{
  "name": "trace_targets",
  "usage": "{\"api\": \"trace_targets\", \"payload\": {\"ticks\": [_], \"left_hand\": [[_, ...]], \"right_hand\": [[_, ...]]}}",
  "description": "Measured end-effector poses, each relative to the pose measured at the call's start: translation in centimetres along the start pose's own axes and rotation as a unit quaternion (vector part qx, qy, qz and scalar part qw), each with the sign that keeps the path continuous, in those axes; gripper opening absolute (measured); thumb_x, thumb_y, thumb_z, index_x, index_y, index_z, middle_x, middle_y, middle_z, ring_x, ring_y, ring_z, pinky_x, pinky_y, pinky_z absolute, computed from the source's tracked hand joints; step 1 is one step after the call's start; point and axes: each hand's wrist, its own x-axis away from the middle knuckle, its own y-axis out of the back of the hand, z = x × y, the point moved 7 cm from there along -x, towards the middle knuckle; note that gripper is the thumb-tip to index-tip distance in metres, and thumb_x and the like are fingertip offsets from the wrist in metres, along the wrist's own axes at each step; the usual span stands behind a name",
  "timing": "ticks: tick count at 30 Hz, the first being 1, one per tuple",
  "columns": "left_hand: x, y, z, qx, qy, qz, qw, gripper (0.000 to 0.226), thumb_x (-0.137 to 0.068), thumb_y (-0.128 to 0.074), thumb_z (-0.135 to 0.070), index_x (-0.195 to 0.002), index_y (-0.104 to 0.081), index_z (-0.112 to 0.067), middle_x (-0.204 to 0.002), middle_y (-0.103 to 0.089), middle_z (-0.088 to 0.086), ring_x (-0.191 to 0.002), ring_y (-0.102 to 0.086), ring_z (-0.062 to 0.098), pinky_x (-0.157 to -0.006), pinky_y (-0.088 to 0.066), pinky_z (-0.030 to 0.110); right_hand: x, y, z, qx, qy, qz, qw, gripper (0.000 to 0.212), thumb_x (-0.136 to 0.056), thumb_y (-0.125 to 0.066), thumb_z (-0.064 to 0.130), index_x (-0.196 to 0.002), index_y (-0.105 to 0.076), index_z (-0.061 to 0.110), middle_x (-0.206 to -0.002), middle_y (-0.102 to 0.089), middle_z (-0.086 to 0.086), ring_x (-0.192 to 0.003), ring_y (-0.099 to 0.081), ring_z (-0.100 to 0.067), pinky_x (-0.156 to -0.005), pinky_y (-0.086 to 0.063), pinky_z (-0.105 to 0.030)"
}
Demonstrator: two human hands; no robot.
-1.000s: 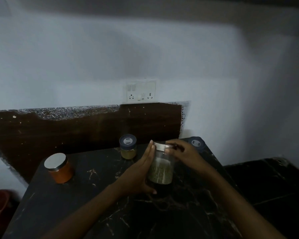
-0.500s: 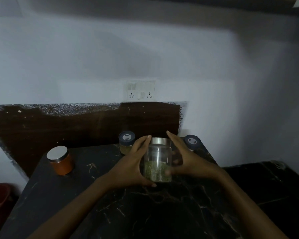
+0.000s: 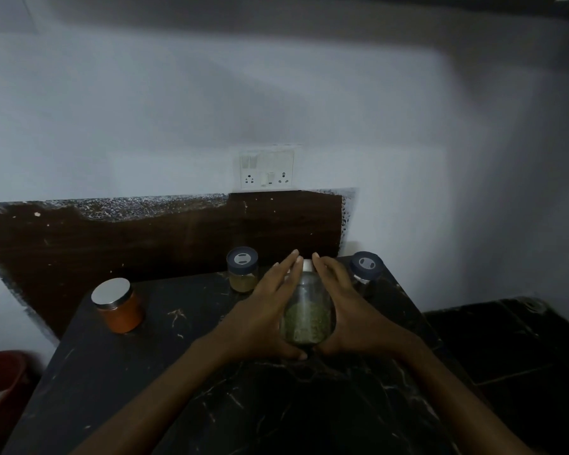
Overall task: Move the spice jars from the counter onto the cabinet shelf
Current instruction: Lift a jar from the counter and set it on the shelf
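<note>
A clear glass jar of green herbs [image 3: 307,315] with a silver lid is held between both my hands above the black marble counter [image 3: 184,389]. My left hand [image 3: 263,318] wraps its left side and my right hand [image 3: 350,315] its right side, thumbs under the base. An orange spice jar [image 3: 120,308] with a silver lid stands at the counter's left. A small jar of yellow-brown spice [image 3: 242,270] with a dark blue lid stands at the back. Another dark-lidded jar [image 3: 365,274] stands at the back right, partly behind my right hand. No cabinet shelf is in view.
A white wall with a socket plate [image 3: 266,170] rises behind a dark brown backsplash [image 3: 145,241]. A red bucket [image 3: 0,385] sits low at the left. A lower dark surface [image 3: 506,343] lies to the right of the counter.
My right hand left the lid and moved to the jar's side. Both hands now cup the herb jar, which is tilted with its lid away from me.
</note>
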Motion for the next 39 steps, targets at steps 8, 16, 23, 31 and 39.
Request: {"api": "trace_targets", "payload": {"ticks": [8,16,23,31,39], "left_hand": [[0.7,0.4,0.6,0.115,0.012,-0.028,0.993,0.122,-0.058,-0.080,-0.051,-0.146,0.004,-0.034,-0.146,0.010,-0.028,-0.133,0.005,-0.016,-0.101,-0.018,-0.001],[0.3,0.1,-0.3,0.028,-0.010,0.000,1.000,0.133,-0.057,-0.078,-0.059,-0.143,0.020,-0.037,-0.149,0.028,-0.020,-0.140,0.020,0.003,-0.111,-0.013,0.029],[0.2,1.1,-0.4,0.087,0.002,-0.040,0.995,0.129,-0.056,-0.084,-0.048,-0.146,0.008,-0.037,-0.147,0.004,-0.018,-0.138,-0.005,0.001,-0.106,-0.019,0.012],[0.9,1.7,-0.9,0.132,0.001,-0.028,0.991,0.130,-0.054,-0.082,-0.054,-0.143,0.013,-0.045,-0.148,0.019,-0.026,-0.141,0.009,-0.001,-0.113,-0.019,0.029],[0.3,2.0,-1.5,0.101,0.018,-0.035,0.994,0.126,-0.056,-0.081,-0.050,-0.146,0.006,-0.040,-0.149,0.005,-0.017,-0.140,-0.006,0.010,-0.109,-0.035,0.042]], "right_hand": [[1.0,1.4,0.0,-0.008,-0.015,0.062,0.998,0.138,-0.055,-0.087,0.039,-0.125,0.031,0.057,-0.134,0.031,0.042,-0.130,0.017,0.017,-0.105,-0.004,-0.008],[0.9,1.3,1.1,0.011,-0.001,0.026,1.000,0.129,-0.056,-0.087,0.036,-0.131,0.016,0.054,-0.147,0.003,0.026,-0.139,-0.009,-0.002,-0.107,-0.019,-0.014],[1.7,2.9,1.6,0.008,-0.015,0.043,0.999,0.138,-0.055,-0.088,0.037,-0.129,0.028,0.051,-0.132,0.025,0.042,-0.125,0.008,0.019,-0.094,-0.006,0.005],[1.9,3.5,1.7,-0.032,-0.040,0.026,0.998,0.130,-0.053,-0.090,0.028,-0.134,0.010,0.051,-0.127,-0.002,0.045,-0.117,-0.015,0.018,-0.080,-0.022,0.013],[1.6,3.2,2.4,-0.002,-0.032,0.018,0.999,0.137,-0.053,-0.089,0.034,-0.143,0.015,0.040,-0.139,0.009,0.038,-0.122,-0.008,0.015,-0.092,-0.019,0.003]]}}
